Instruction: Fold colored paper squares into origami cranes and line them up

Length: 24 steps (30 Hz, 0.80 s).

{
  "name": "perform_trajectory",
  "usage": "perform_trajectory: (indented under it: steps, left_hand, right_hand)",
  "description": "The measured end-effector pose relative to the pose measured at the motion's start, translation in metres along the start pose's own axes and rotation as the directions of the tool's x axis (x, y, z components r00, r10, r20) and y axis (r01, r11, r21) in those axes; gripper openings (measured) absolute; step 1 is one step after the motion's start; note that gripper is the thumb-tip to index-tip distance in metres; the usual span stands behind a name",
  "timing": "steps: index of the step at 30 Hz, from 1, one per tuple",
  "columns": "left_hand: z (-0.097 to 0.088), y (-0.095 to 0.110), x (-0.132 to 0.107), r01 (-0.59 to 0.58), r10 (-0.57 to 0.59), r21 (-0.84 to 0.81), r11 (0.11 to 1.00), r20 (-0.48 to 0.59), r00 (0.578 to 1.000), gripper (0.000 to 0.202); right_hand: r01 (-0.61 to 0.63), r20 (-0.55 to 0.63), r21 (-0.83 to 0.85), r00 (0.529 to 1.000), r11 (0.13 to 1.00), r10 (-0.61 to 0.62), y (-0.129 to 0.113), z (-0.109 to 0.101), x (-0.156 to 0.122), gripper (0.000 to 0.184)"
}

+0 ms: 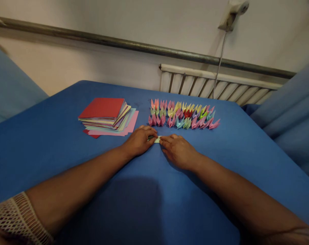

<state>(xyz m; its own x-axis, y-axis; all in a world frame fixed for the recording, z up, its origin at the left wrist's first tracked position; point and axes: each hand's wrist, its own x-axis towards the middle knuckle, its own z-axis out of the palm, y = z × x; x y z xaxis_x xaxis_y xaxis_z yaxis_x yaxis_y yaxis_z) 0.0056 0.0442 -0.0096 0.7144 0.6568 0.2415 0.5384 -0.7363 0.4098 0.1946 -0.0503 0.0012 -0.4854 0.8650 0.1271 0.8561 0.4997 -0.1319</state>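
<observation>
A small piece of pale green folded paper (157, 140) lies on the blue table, mostly covered by my fingers. My left hand (142, 140) grips its left end, with the thumb below and the fingers curled above. At the right end, the fingertips of my right hand (179, 149) press on the paper. Just beyond my hands stand several rows of folded paper cranes (183, 115) in pink, yellow, green, red and blue. A stack of coloured paper sheets (105, 107), red on top, sits left of the cranes, near my left hand.
The blue-covered table (134, 197) reaches back toward the wall. Behind it are a white radiator (190, 83), a metal pipe (118, 44) and a wall fixture with a hanging cord (220, 61). Blue curtains (294, 119) hang at both sides.
</observation>
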Motion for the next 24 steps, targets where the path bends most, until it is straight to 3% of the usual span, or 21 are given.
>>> perform_trajectory:
  steps: [3,9,14,24]
  left_hand:
    - [-0.004,0.002,-0.001,-0.009,0.008,0.025,1.0,0.012,1.0,0.017]
    - [-0.013,0.007,-0.003,-0.158,0.151,0.042,0.987,0.124,0.981,0.022]
    - [-0.017,0.008,-0.003,-0.171,0.15,0.108,0.979,0.174,0.973,0.019]
    - [-0.016,0.01,0.0,-0.137,0.118,0.117,0.984,0.162,0.98,0.02]
  right_hand:
    - [-0.01,0.004,0.021,1.0,1.0,0.01,0.002,0.0,0.0,0.037]
    - [-0.021,-0.036,0.127,0.999,0.992,0.026,0.009,0.003,0.002,0.034]
    - [-0.01,-0.093,0.203,0.995,0.979,0.03,0.02,0.011,0.007,0.027]
    - [-0.045,-0.187,0.25,0.978,0.967,0.094,0.026,0.021,0.014,0.018]
